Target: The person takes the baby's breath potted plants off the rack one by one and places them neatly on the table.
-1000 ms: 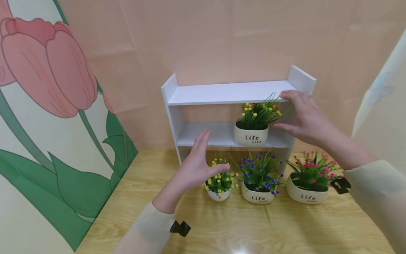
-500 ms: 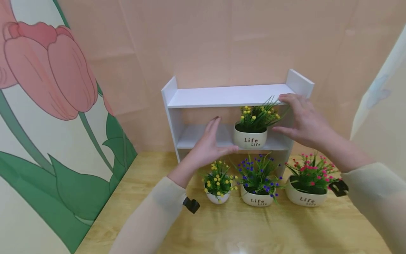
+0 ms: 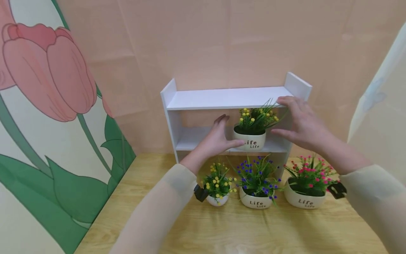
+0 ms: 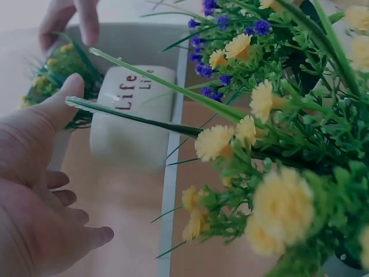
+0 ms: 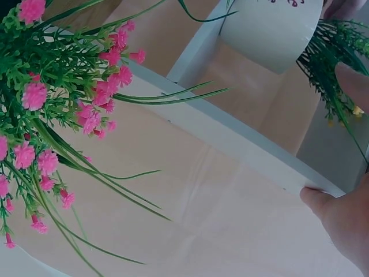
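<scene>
A cream oval pot marked "Life" with yellow flowers point(image 3: 257, 140) stands on the middle level of a white shelf point(image 3: 222, 98). My left hand point(image 3: 215, 139) is at the pot's left side, fingers spread, its thumb overlapping the pot's front in the head view. In the left wrist view a gap shows between the left fingers point(image 4: 102, 235) and the pot point(image 4: 135, 124). On the other side my right hand point(image 3: 302, 121) spreads over the shelf's right end. In the right wrist view one fingertip point(image 5: 314, 197) lies at the side panel's edge, near the yellow plant's leaves.
On the wooden table point(image 3: 241, 229), in front of the shelf, stand a small white pot with yellow flowers point(image 3: 219, 200), a pot with blue flowers point(image 3: 256, 201) and a pot with pink flowers point(image 3: 306, 197). A tulip-painted panel point(image 3: 63, 77) borders the left.
My left hand has moved right and up, from above the small yellow plant to beside the pot on the shelf. My right hand has stayed nearly in place.
</scene>
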Available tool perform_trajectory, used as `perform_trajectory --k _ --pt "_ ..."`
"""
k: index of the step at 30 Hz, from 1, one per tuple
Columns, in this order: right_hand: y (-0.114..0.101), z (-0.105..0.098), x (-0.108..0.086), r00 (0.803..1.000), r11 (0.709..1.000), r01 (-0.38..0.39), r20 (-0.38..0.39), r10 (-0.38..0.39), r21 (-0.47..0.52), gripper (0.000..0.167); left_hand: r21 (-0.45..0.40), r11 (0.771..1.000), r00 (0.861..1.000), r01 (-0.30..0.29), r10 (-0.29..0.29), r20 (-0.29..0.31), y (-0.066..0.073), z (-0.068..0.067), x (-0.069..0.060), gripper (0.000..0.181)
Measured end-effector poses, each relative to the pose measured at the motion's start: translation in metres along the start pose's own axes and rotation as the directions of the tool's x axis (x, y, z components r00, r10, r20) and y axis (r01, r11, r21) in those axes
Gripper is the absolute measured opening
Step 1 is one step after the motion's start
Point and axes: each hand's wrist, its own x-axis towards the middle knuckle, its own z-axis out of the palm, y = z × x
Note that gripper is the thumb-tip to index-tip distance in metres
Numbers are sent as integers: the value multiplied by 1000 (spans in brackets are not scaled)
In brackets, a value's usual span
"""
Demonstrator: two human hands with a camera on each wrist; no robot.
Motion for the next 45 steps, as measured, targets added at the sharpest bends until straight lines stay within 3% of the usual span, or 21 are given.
perform_trajectory --k 9,18,26,29,45 --pt "0 1 0 1000 1000 11 -7 -11 16 106 -67 998 998 -1 5 61 -1 7 18 117" --pt "1 -1 -1 1000 1000 -12 3 12 11 106 -113 994 998 5 2 66 -5 22 29 115" --pt "1 1 -1 1000 1000 -3 -1 3 4 107 -155 987 997 34 -22 80 -8 28 30 110" --pt "1 1 0 1000 1000 10 -8 -10 5 107 -165 986 997 21 -8 74 -8 27 29 107" --pt "2 1 0 1000 1000 13 -1 -13 0 107 -109 993 997 44 -37 64 -4 29 31 101"
